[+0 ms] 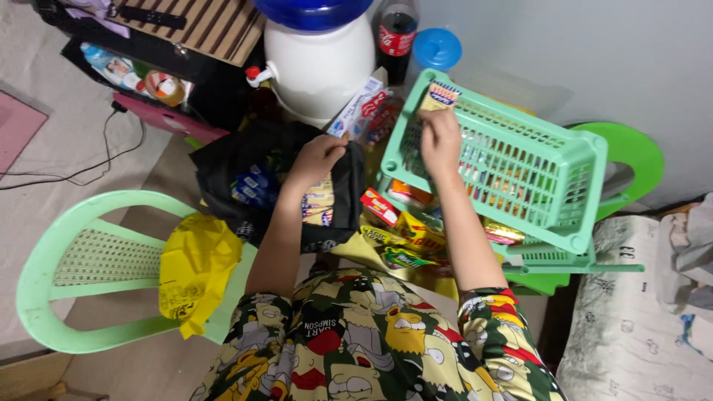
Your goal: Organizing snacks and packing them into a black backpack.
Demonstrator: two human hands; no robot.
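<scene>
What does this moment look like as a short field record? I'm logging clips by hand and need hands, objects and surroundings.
left hand: grips the edge of a black plastic bag, holding it open
right hand: pinches a small yellow snack packet at the rim of a tilted mint-green plastic basket
below basket: red and yellow snack packets in a pile
left side: pale green plastic chair with a crumpled yellow plastic bag on it
behind: white water dispenser with red tap
</scene>
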